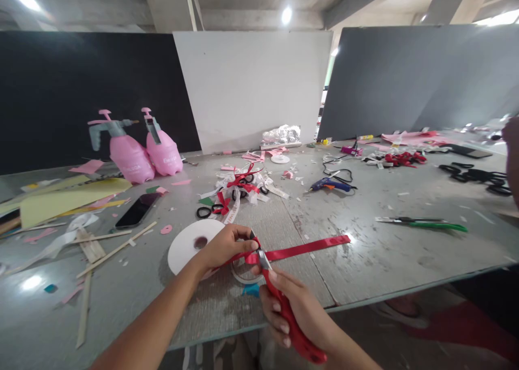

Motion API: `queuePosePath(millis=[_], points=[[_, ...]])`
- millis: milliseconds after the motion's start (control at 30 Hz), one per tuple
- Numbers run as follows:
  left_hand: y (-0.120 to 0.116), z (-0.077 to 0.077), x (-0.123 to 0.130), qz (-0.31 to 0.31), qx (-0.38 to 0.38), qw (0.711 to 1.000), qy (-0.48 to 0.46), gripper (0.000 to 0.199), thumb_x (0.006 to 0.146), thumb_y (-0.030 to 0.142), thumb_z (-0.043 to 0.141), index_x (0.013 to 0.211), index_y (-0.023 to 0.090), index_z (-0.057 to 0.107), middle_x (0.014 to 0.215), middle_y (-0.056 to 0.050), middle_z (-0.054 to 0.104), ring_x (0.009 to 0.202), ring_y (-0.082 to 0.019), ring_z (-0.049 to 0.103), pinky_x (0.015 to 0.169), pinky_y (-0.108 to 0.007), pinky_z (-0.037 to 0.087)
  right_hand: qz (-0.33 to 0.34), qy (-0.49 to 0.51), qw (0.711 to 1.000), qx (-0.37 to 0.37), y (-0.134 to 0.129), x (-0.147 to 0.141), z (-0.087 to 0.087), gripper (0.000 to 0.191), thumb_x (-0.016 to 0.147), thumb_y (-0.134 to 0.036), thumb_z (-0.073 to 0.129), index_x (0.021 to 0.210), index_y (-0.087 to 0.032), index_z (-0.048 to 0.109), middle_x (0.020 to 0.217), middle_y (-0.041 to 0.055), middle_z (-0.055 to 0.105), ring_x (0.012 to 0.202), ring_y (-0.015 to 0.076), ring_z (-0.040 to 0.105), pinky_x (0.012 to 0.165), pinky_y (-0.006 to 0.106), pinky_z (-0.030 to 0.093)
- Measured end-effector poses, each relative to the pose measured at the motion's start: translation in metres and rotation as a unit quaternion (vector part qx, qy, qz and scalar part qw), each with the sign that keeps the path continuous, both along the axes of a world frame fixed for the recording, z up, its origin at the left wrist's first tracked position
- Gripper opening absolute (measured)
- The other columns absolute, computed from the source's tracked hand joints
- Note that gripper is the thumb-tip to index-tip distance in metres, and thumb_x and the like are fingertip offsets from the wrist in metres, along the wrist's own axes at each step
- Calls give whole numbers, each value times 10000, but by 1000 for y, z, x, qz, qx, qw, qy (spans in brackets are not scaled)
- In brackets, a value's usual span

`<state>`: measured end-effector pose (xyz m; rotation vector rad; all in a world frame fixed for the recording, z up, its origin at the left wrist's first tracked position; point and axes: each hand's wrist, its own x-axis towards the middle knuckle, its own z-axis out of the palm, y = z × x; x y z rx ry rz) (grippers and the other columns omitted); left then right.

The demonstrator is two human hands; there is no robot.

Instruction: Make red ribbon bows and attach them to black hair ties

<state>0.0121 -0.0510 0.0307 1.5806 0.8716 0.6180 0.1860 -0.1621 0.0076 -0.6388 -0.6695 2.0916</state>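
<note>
Between the fingertips of my left hand (231, 243), a red ribbon (310, 247) is pinched. Its free end stretches right across the table, and another stretch runs left under the hand. My right hand (290, 297) is wrapped round red-handled scissors (298, 327). Their metal blades meet the ribbon right beside my left fingertips; how far they are parted is hard to see. A large white spool (182, 243) lies under and left of my left wrist. Below the ribbon rests a roll of tape (239, 275), partly hidden by my hands, with a blue scrap (251, 290) near it.
Beyond my hands lies a pile of ribbon bows and black bands (243, 186). A glue gun (332, 185) and a green-handled cutter (421, 223) are to the right. Leftward are a phone (138, 210), wooden sticks (117, 248) and two pink spray bottles (132, 156).
</note>
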Motion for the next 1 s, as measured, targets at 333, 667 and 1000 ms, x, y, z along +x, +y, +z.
queuePosePath(millis=[333, 667, 1000], points=[[-5, 7, -1, -16, -38, 999, -16, 361, 697, 454, 758, 747, 120, 629, 687, -18, 592, 633, -115, 512, 603, -228, 383, 16, 33, 999, 29, 1, 6, -6, 355, 890, -466, 552, 1098, -179, 533, 590, -78, 404, 392, 44, 312, 377, 179, 381], [-10, 10, 1, -25, -64, 997, -32, 324, 692, 399, 779, 777, 120, 640, 701, -32, 630, 622, -113, 540, 600, -226, 390, -37, -53, 998, 26, 0, -1, 4, 325, 830, -395, 581, 1062, -179, 510, 646, -50, 505, 382, 50, 382, 321, 167, 347], [-1, -5, -1, -44, -51, 998, -21, 383, 649, 447, 791, 664, 127, 582, 626, 3, 570, 578, -99, 468, 574, -226, 330, -21, -149, 987, 48, 8, 0, 8, 314, 811, -471, 601, 792, -208, 430, 544, -100, 406, 316, 34, 310, 272, 157, 284]])
